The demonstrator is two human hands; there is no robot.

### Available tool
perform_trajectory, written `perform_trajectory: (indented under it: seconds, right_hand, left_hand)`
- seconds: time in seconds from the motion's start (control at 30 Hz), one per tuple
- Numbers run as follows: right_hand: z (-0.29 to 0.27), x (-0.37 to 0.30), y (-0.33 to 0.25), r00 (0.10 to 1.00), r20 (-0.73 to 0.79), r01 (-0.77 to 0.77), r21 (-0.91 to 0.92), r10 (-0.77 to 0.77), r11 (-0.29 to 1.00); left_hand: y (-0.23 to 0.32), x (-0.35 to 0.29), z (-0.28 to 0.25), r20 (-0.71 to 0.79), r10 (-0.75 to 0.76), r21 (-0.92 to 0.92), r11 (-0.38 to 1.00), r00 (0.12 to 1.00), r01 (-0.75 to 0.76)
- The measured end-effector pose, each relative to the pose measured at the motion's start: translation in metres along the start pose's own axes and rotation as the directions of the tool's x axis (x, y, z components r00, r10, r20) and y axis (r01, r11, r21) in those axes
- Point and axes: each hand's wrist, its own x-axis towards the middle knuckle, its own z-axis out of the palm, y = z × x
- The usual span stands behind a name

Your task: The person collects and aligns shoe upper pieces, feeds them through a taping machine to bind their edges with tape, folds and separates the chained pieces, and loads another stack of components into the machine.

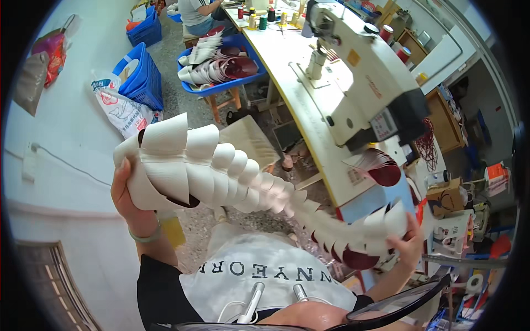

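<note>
A long chain of curved white leather-like pieces (pixel 221 165) with dark red undersides stretches across in front of my body, its pieces joined end to end along a middle seam. My left hand (pixel 130 201) grips its wide left end, with the thumb on the outer face and some fingers hidden behind. At the other end my right hand (pixel 407 243) pinches the last white pieces. Between my hands the chain sags and narrows toward the middle, above my lap. More such pieces (pixel 381 172) lie on the near end of the sewing table.
A white sewing machine (pixel 359 66) stands on the long table (pixel 279 83) to the right. Beyond, a blue tub (pixel 190 85) of similar pieces rests on a wooden stool. Blue baskets (pixel 144 83) and a printed sack (pixel 118 107) stand by the left wall. Another person (pixel 201 16) sits farther off.
</note>
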Motion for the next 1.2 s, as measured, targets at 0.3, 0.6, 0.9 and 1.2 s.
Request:
perform_trajectory:
  seconds: [0.3,0.6,0.9,1.2]
  right_hand:
    - [0.194,0.096,-0.102,0.969,-0.161,0.183,-0.052,-0.189,0.982]
    - [0.358,0.231,-0.157,0.963,-0.012,0.270,-0.054,-0.271,0.961]
    - [0.464,0.404,-0.245,0.856,-0.029,0.517,0.039,-0.516,0.855]
    - [0.533,0.506,-0.369,0.874,0.136,0.471,0.001,-0.467,0.882]
  left_hand:
    - [0.086,0.164,-0.101,-0.113,-0.193,0.247,0.945,0.975,0.216]
    - [0.054,0.380,-0.144,-0.024,-0.284,0.357,0.893,0.959,0.274]
    - [0.050,0.587,-0.112,0.167,-0.197,0.385,0.915,0.966,0.120]
    - [-0.031,0.742,-0.205,0.119,-0.304,0.613,0.771,0.945,0.171]
